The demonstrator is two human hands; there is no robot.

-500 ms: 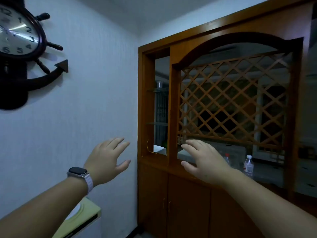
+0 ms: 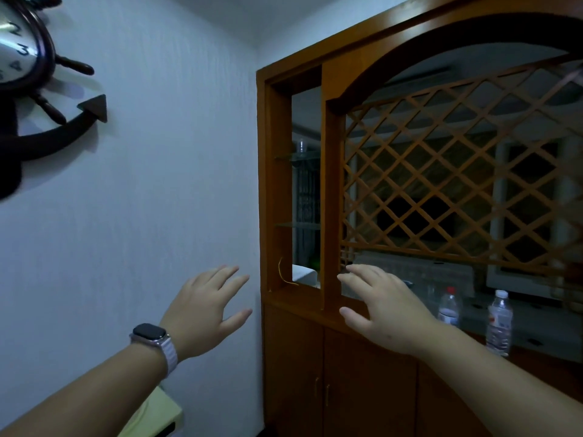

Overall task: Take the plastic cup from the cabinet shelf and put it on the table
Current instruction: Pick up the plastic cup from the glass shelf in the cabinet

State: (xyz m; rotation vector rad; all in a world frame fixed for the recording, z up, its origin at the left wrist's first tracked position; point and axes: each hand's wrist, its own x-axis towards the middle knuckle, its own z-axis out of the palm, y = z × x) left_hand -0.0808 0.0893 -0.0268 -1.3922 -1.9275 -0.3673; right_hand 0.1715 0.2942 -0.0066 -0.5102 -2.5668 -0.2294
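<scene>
A small clear plastic cup (image 2: 302, 146) stands on the upper glass shelf (image 2: 288, 158) inside the narrow open bay of a wooden cabinet (image 2: 334, 373). My left hand (image 2: 206, 305), with a watch on the wrist, is raised in front of the white wall, fingers spread and holding nothing. My right hand (image 2: 383, 305) hovers in front of the cabinet's ledge, also spread and empty. Both hands are well below the cup and apart from it.
A second glass shelf (image 2: 296, 225) sits lower in the same bay. Two water bottles (image 2: 449, 307) (image 2: 499, 323) stand on the ledge behind the lattice panel (image 2: 457, 184). A ship-wheel wall clock (image 2: 22, 52) hangs at upper left. A pale green-topped unit (image 2: 157, 414) is at the bottom left.
The view has shifted closer to the cabinet and slightly right, so the clock slid toward the left edge. Both hands stay raised and spread, the left one a little higher.
</scene>
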